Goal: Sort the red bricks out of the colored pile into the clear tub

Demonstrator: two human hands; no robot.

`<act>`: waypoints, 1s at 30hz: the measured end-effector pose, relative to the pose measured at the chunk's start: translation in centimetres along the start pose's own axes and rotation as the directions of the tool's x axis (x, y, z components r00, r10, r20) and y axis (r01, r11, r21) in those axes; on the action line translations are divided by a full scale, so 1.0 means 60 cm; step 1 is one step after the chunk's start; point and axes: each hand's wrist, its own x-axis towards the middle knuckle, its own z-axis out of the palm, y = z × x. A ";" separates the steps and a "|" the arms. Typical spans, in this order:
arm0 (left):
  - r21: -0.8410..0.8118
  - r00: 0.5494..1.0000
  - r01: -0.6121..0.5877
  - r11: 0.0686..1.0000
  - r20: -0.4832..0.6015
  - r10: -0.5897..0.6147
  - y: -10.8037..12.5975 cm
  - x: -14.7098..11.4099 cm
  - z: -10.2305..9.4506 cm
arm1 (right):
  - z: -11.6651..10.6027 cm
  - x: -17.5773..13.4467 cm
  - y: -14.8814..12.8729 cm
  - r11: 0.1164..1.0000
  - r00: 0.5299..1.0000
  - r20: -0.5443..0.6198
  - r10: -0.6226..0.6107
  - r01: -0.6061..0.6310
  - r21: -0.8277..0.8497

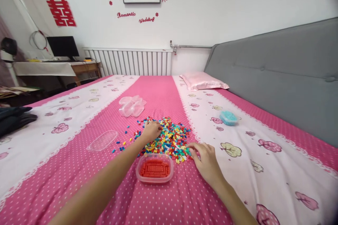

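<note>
A heap of small coloured toy bricks (169, 137) lies spread on the bed. My left hand (151, 131) rests at the heap's upper left, its fingers curled together among the bricks; whatever they pinch is hidden. At the right edge of the heap is my right hand (204, 158), thumb and fingers apart, with no brick visible between them. A clear plastic container (171, 173) stands just in front of the heap, between my forearms. Red bricks (154, 168) lie inside it, several of them lined up in rows.
An oval clear lid (102, 140) lies left of the heap. Stacked clear plastic containers (132, 106) sit behind it. On the right is a tub of light-blue pieces (228, 117). Farther back are a pink pillow (203, 80) and the grey headboard (277, 66). Dark cloth (16, 119) lies far left.
</note>
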 end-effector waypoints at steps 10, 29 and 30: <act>0.052 0.998 0.058 0.997 0.026 -0.059 0.019 0.006 -0.015 | -0.031 0.000 0.012 0.998 0.999 0.027 0.016 -0.018 0.054; -0.200 0.988 -0.121 0.972 0.069 0.137 0.097 -0.172 -0.080 | -0.005 -0.029 -0.011 0.999 0.995 0.094 -0.017 0.013 0.052; -0.193 0.989 -0.118 0.974 0.065 0.133 0.099 -0.171 -0.075 | -0.004 -0.031 -0.013 0.999 0.995 0.097 -0.020 0.015 0.046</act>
